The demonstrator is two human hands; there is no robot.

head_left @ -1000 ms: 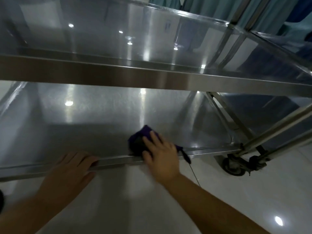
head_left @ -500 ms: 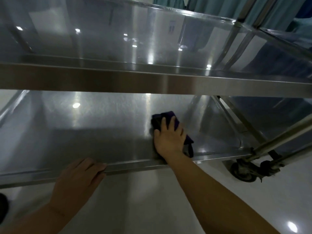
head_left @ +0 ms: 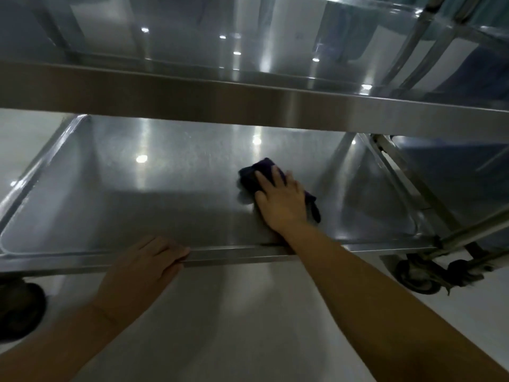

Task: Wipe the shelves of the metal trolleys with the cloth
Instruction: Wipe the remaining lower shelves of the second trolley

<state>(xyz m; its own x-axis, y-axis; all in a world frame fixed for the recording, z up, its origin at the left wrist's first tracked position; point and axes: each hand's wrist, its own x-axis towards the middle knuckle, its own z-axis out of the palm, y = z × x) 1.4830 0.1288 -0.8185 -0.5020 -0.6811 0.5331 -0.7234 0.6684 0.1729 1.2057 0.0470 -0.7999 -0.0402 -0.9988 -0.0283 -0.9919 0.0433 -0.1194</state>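
A metal trolley fills the head view, with a lower shelf point(head_left: 137, 205) and an upper shelf point(head_left: 248, 97) above it. A dark purple cloth point(head_left: 254, 172) lies on the lower shelf, right of its middle. My right hand point(head_left: 281, 199) presses flat on the cloth with fingers spread, covering most of it. My left hand point(head_left: 143, 266) rests on the shelf's front rim with its fingers curled over the edge.
A second trolley's frame point(head_left: 468, 230) and caster wheel point(head_left: 418, 274) stand at the right. Another dark wheel point(head_left: 19, 310) sits at the lower left. Pale glossy floor point(head_left: 248, 326) lies in front. Teal curtains hang at the top right.
My right hand has pushed the cloth from the shelf's front rim farther back onto the shelf. My left hand has stayed on the front rim.
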